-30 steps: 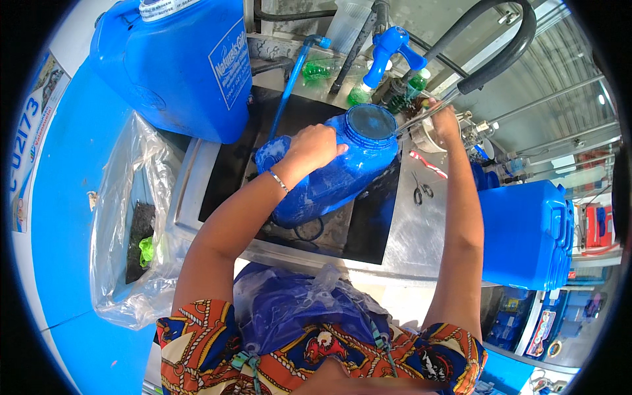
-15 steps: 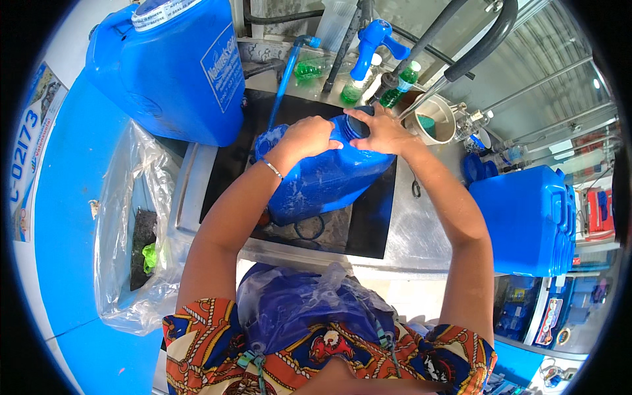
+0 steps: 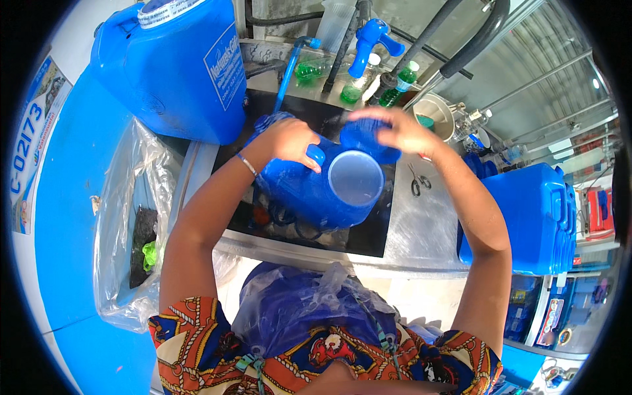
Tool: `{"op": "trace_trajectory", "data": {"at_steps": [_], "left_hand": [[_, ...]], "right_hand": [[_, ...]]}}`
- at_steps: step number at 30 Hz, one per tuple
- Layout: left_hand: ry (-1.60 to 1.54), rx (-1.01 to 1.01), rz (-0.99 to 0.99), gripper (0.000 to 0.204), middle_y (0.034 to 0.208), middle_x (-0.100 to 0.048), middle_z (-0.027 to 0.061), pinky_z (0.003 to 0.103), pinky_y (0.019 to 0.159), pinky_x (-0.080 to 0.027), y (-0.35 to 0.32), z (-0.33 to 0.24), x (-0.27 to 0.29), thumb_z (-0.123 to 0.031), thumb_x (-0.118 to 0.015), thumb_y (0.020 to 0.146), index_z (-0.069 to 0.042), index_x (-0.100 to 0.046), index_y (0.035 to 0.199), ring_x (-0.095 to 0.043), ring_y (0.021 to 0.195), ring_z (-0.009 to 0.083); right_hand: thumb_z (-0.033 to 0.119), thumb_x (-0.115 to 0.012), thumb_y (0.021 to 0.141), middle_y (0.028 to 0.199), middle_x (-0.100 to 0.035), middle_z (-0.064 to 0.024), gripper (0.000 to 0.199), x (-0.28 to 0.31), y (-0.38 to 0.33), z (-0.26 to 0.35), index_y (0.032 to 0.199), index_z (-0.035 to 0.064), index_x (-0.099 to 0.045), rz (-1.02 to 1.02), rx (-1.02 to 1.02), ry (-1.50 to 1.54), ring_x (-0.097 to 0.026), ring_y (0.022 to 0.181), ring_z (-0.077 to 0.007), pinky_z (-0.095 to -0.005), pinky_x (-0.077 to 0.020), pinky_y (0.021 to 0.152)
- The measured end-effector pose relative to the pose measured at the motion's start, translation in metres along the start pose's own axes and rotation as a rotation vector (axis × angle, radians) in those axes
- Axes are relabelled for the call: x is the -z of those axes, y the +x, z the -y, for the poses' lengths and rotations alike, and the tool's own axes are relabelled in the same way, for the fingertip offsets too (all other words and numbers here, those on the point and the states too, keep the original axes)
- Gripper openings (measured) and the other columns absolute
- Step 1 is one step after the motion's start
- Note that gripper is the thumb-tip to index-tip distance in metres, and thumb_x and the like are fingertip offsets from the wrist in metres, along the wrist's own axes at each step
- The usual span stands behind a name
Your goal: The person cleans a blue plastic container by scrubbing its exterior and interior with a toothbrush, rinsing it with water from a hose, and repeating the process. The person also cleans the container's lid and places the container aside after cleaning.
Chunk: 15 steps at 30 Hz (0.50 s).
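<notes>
A wet blue plastic jug (image 3: pixel 289 181) lies tilted over the sink, its wide round mouth uncovered and facing up toward me. My left hand (image 3: pixel 289 143) is closed around the handle by the mouth. Just beyond the mouth, my right hand (image 3: pixel 401 131), somewhat blurred, grips a wide blue screw cap (image 3: pixel 365 137) from above, apart from the jug. Under the jug spreads a black mat (image 3: pixel 365 240) with a sink opening in it. A thin blue water pipe (image 3: pixel 288 79) comes down behind the jug.
A large blue jug (image 3: pixel 168 79) stands at the left, another blue jug (image 3: pixel 517 217) at the right. Scissors (image 3: pixel 418 181) lie on the steel counter (image 3: pixel 421 227). Green-liquid bottles (image 3: pixel 399 84), a blue tap (image 3: pixel 375 46) and a white bucket (image 3: pixel 434 115) line the back. Clear plastic (image 3: pixel 122 263) hangs at left.
The blue jug has tipped so its mouth faces me. Its cap has come off and is in my right hand. My left hand has shifted slightly left, onto the handle.
</notes>
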<state>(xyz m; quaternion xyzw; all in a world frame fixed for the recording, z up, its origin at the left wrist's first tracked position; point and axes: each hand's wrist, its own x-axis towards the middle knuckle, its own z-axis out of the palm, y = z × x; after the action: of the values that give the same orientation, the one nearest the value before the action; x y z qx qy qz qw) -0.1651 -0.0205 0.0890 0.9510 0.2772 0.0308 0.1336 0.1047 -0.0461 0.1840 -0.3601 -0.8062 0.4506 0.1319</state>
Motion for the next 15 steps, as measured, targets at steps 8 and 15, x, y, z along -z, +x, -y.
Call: {"op": "trace_trajectory", "data": {"at_steps": [8,15], "left_hand": [[-0.058,0.622,-0.379,0.053,0.086,-0.067,0.0221,0.048,0.076,-0.051,-0.043,0.016,-0.036,-0.05,-0.061,0.086,0.0,-0.062,0.105,-0.065,0.085,0.0398],[0.171,0.525,-0.764,0.034,0.115,-0.055,0.0209,0.046,0.094,-0.043,-0.043,0.013,-0.053,-0.02,-0.064,0.085,0.001,-0.058,0.111,-0.053,0.108,0.0365]], "right_hand": [[0.016,-0.059,0.089,0.102,-0.067,-0.0218,0.024,-0.005,-0.012,-0.101,0.111,0.0097,-0.067,-0.853,-0.419,-0.492,-0.066,0.087,-0.0389,-0.0453,-0.0523,0.077],[0.019,-0.051,0.094,0.081,-0.065,-0.006,0.03,-0.101,0.001,-0.194,0.116,0.0001,-0.06,-0.85,-0.438,0.935,-0.057,0.053,-0.0146,-0.0262,-0.0424,0.038]]}}
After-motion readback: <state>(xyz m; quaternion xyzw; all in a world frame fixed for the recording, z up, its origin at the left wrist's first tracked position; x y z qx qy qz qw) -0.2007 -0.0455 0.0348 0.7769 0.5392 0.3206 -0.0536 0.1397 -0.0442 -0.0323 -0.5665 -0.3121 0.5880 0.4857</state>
